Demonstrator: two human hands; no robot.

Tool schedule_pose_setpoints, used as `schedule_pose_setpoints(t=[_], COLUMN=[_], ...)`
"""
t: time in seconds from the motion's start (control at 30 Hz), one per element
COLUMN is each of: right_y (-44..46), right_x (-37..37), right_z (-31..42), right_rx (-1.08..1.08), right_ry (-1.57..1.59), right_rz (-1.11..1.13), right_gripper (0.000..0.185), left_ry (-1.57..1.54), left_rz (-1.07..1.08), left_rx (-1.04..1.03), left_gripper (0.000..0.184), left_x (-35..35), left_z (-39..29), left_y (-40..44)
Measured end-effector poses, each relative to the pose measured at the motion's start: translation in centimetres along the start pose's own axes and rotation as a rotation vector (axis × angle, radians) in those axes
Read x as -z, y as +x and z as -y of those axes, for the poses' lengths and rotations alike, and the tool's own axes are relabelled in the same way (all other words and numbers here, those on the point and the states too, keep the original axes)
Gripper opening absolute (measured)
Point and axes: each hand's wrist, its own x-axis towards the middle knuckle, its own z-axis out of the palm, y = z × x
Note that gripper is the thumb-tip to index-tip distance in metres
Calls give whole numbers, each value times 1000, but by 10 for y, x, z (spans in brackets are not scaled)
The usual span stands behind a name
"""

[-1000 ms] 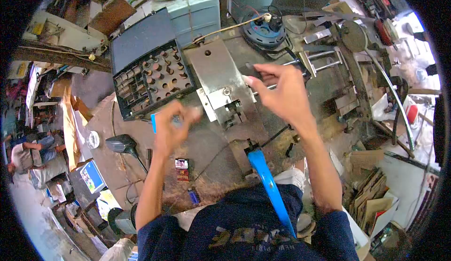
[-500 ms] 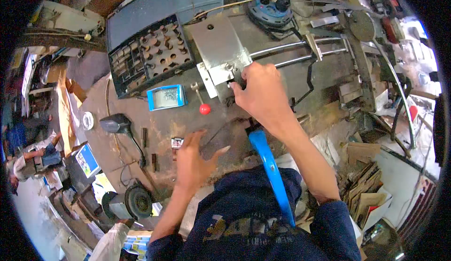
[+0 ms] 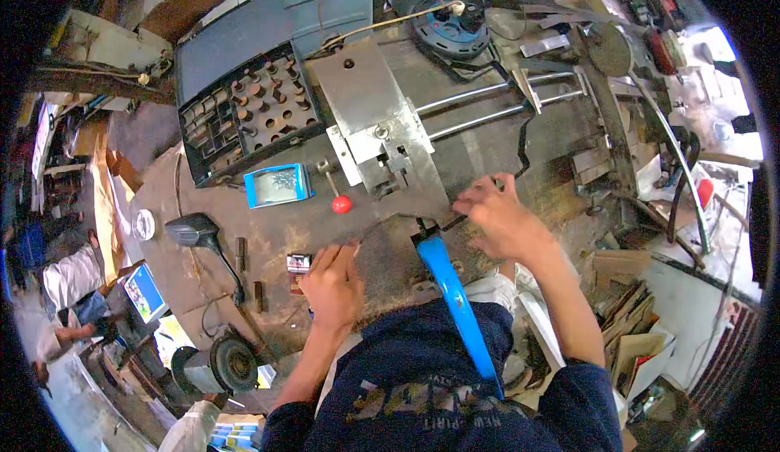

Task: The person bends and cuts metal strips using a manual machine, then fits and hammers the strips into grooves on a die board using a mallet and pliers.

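Observation:
My left hand (image 3: 331,288) rests low over the bench beside a small printed pack (image 3: 297,267), fingers stretched forward and nothing visible in them. My right hand (image 3: 508,223) hovers at the front right of a metal hand-operated machine (image 3: 398,147), fingers loosely bent and apart, holding nothing I can see. The machine has a flat grey plate (image 3: 357,78), a slotted block and two steel rods (image 3: 479,94) running right. A long blue lever (image 3: 459,297) extends from its front towards my body. Left of the block lies a short rod with a red ball knob (image 3: 341,204).
An open black case (image 3: 244,102) of round metal pieces stands at the back left. Nearby are a blue-edged box (image 3: 278,185), a black mirror-like part (image 3: 195,231), and a blue round device (image 3: 451,33) with a cable. Another person (image 3: 73,289) is at the far left.
My right hand has come off the machine's block and moved down and right, uncovering the slots. My left hand's thumb has drawn in towards its fingers. The view has shifted slightly.

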Motion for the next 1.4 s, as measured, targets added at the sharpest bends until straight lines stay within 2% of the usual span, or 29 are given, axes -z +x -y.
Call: schedule_pose_setpoints(t=[0.07,0.1,0.17,0.2,0.27,0.37,0.43,0.53,0.6,0.73,0.77,0.83,0.87,0.97,1.1,1.13,1.2,1.3,1.33,1.37,1.4], right_y=[-1,-5,-13,-16,-22,-5,-3,-4,-11,-11,-8,3,9,31,42,39,14,-91,-108,-145,-178], right_x=[-8,-6,8,19,40,57,56,73,89,108,106,97,90,59,37,40,40,-5,11,-3,-23], right_z=[-5,-5,-1,1,9,-3,-16,-12,16,41,40,30,21,-8,-21,-4,22,54,71,78,101], right_rx=[145,140,212,217,160,103,57,92,114,77,82,45,17,-15,-133,-181,-334,-589,-658,-826,-1025], right_ry=[-56,-56,-150,-156,-37,-204,-197,-71,-125,-142,-142,-198,-194,-210,-192,-90,62,324,699,940,1200], right_rz=[117,110,57,52,-141,-151,-197,-168,-67,-182,-191,-234,-216,-199,-124,-351,-477,-150,83,523,638], right_gripper=[16,16,33,33,25,19,21,19,22,23,23,23,22,21,19,19,22,28,34,54,69], left_ry=[18,33,9,-17,-47,-120,-163,-115,-163,-118,-112,-41,-126,-189,-226,-261,-302,-259,-279,-299,-299], left_rz=[30,54,24,-3,-12,6,12,79,-3,-33,-41,3,-56,-74,-36,-17,8,-35,-27,-20,-16], left_rx=[6,25,-26,-71,-86,-156,-216,-149,28,90,87,-76,-161,-230,-127,-103,-65,-134,-124,-116,-116], left_gripper=[17,17,18,19,20,20,20,18,19,18,18,21,19,17,14,12,11,13,14,16,16], left_x=[5,10,26,34,51,47,48,63,81,112,111,98,79,32,-2,-7,-13,-18,-19,-21,-24], left_z=[-3,-7,-14,-16,-21,-24,-27,-37,-50,-66,-61,-43,-27,0,12,13,15,20,22,24,27], left_y=[1,2,3,7,22,61,72,57,43,50,59,76,85,117,133,135,137,138,139,140,140])
